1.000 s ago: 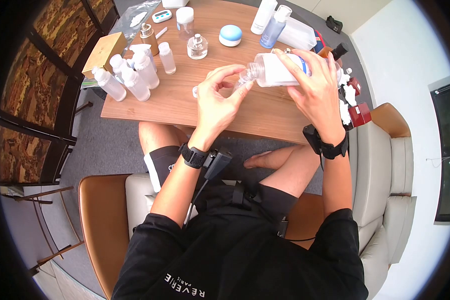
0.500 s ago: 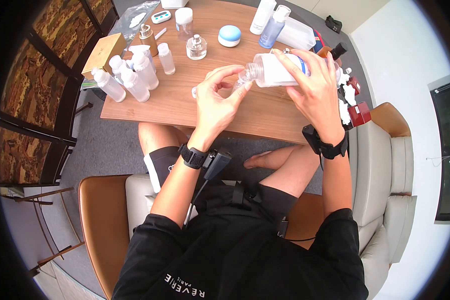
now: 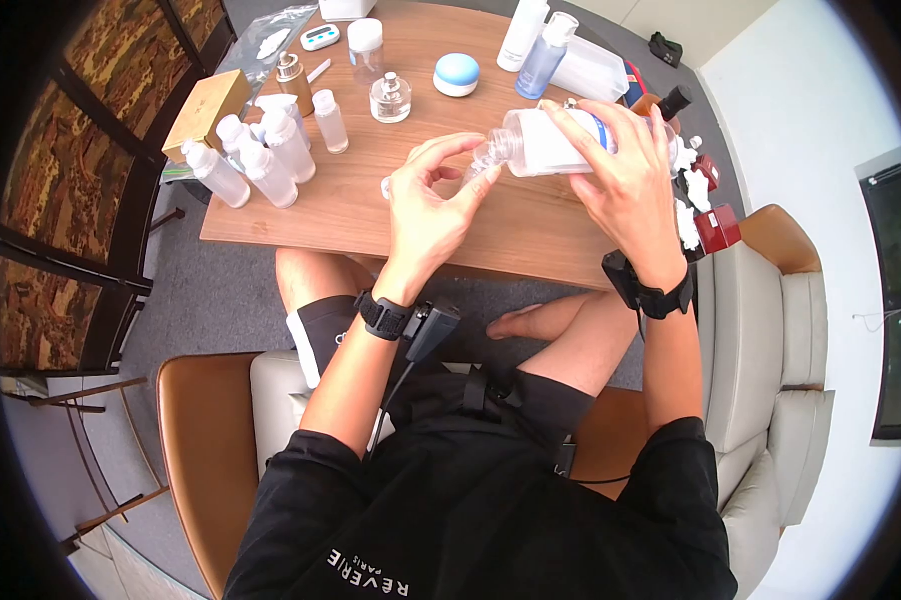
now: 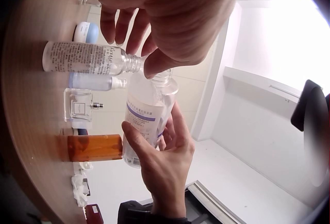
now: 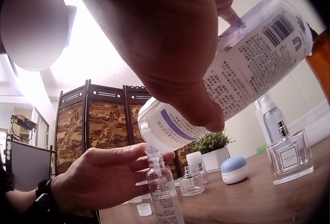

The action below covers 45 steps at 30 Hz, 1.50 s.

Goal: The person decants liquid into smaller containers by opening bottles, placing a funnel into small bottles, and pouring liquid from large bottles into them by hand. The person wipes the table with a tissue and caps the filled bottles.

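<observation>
The right hand (image 3: 626, 175) grips a large clear bottle (image 3: 556, 142) with a white and blue label, tilted with its open mouth toward the left hand (image 3: 429, 215). Under that mouth, in the right wrist view, a small clear piece (image 5: 153, 154) meets the neck of an upright small labelled bottle (image 5: 164, 198). The left hand (image 5: 105, 175) pinches around this clear piece, fingers partly hidden behind it. In the left wrist view the small bottle (image 4: 82, 58) reaches up to the left thumb, and the large bottle (image 4: 144, 110) is beside it.
Several frosted bottles (image 3: 271, 170), a perfume bottle (image 3: 391, 100) and a blue-lidded jar (image 3: 457, 75) stand across the wooden table (image 3: 371, 225). An amber bottle (image 4: 95, 147) is behind the large bottle. Red boxes (image 3: 716, 228) lie at the right edge.
Both hands keep nearly the same pose on the large bottle and the clear piece. The head view has shifted very slightly.
</observation>
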Available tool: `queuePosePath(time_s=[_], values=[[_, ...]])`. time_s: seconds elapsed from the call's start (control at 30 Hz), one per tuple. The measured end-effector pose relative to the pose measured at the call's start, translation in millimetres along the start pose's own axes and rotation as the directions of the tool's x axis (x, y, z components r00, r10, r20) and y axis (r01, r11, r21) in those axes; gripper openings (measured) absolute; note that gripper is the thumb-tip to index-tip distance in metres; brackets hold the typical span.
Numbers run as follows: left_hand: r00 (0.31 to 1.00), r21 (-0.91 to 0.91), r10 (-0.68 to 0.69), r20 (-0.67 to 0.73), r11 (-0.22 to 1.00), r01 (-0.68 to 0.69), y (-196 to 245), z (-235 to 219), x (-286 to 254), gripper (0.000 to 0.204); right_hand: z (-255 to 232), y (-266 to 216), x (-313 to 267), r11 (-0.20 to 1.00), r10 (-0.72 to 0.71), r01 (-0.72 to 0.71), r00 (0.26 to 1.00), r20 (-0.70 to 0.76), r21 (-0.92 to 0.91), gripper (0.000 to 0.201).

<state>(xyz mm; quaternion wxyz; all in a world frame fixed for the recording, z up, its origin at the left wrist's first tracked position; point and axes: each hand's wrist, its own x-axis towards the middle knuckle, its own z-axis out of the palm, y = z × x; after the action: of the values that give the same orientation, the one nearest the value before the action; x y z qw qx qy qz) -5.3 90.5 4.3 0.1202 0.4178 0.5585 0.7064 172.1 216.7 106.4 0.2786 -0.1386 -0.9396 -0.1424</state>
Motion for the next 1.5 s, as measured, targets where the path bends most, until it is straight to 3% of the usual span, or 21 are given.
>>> queuePosePath(time_s=[0.73, 0.93, 1.5], values=[[0.999, -0.026, -0.034, 0.012, 0.999, 0.035, -4, 0, 0, 0.039, -1, -1, 0, 1.0, 0.0, 0.0, 1.0, -0.007, 0.002, 0.09], [1.0, -0.029, 0.021, 0.011, 0.999, -0.021, -6, -1, 1, 0.038, 0, -2, 1, 1.0, 0.003, -0.003, 1.0, -0.016, 0.002, 0.09], [0.996, -0.185, -0.086, 0.031, 0.979, 0.09, -1, -1, 1, 0.036, 8, 4, -3, 1.0, -0.004, 0.004, 0.998, -0.059, -0.004, 0.085]])
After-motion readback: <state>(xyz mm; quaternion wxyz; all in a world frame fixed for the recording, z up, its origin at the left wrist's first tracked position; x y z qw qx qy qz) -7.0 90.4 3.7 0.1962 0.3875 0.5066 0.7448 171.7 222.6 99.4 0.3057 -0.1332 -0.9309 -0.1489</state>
